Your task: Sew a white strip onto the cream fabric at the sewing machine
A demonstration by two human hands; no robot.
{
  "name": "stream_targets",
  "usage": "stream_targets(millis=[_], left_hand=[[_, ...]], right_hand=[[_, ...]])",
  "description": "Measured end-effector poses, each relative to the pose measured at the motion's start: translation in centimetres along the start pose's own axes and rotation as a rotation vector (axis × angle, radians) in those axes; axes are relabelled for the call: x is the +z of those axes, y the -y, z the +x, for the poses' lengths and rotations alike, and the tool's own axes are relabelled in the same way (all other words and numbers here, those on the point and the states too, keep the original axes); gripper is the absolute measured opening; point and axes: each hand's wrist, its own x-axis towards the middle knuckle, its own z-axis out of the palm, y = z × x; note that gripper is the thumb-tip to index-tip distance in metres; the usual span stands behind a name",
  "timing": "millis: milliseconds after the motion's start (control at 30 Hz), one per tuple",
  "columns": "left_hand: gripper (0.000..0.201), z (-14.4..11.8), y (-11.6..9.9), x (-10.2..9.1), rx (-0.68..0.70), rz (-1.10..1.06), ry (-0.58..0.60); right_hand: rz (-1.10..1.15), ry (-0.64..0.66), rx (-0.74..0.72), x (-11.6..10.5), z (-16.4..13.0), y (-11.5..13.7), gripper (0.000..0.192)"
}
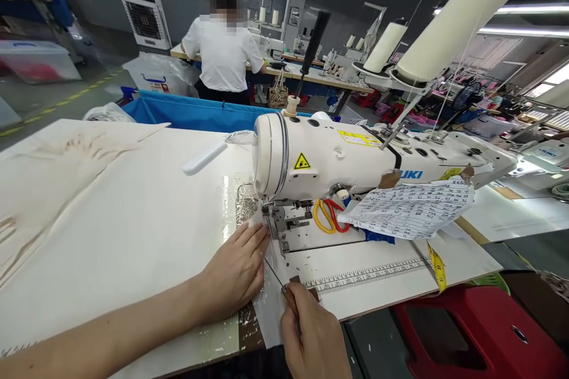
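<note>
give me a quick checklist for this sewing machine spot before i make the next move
1. Left hand steadying the white strip: ok, laid over it.
2. Right hand gripping the thin tool: ok, closed around its wooden handle.
3. Tool's tip well away from the left hand: not ok, it points toward that hand and looks very near; contact is unclear.
4. Scissors away from both hands: ok, they lie beyond them on the machine bed.
5. Needle position: cannot tell, too small and partly hidden behind the fingers and machine parts.
</note>
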Motion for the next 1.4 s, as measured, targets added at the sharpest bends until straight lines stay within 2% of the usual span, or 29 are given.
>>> stream_targets(millis=[133, 233, 333, 500, 600, 733, 833, 1033, 1133, 1300, 1400], left_hand=[[0.045, 0.1, 0.5, 0.1, 0.001, -0.047, -0.015], [0.043, 0.4, 0.8, -0.1, -0.063, -0.033, 0.011], [0.042, 0.9, 1.0, -0.5, -0.129, -0.021, 0.053], [0.043, 1.3, 1.9, -0.1, -0.13, -0.016, 0.088], [0.043, 1.3, 2.9, 0.5, -0.114, 0.02, 0.078], [0.038, 1.3, 3.8, 0.4, -0.096, 0.111, 0.062], [0.036, 1.4, 3.3, 0.0, -0.078, 0.168, 0.021], [0.039, 0.9, 0.8, 0.1, -0.027, 0.045, -0.026], [0.041, 0.8, 0.6, 0.4, -0.031, 0.077, -0.03], [0.041, 0.8, 0.9, 0.1, -0.004, 0.131, 0.014], [0.043, 0.7, 0.6, 0.0, -0.015, 0.113, 0.018]], right_hand=[[-0.017, 0.038, 0.008, 0.3, 0.5, -0.1, 0.024], [-0.029, 0.056, 0.019, 0.6, 1.0, 0.0, 0.022], [-0.044, 0.018, 0.027, 0.7, 1.8, 0.2, 0.024], [-0.012, -0.014, 0.048, 0.9, 3.1, 0.4, 0.027], [0.162, 0.05, 0.166, 1.2, 3.1, 0.5, 0.025], [0.545, 0.15, 0.487, 1.3, 2.2, 1.2, 0.031], [0.591, 0.197, 0.589, 1.1, 1.7, 1.6, 0.033], [0.556, 0.315, 0.495, 0.6, 1.2, 0.9, 0.029], [0.617, 0.27, 0.551, 0.0, 0.6, 0.5, 0.033], [0.646, 0.161, 0.731, -1.0, -0.3, -0.2, 0.043], [0.681, 0.138, 0.768, -1.2, -0.4, -0.6, 0.048]])
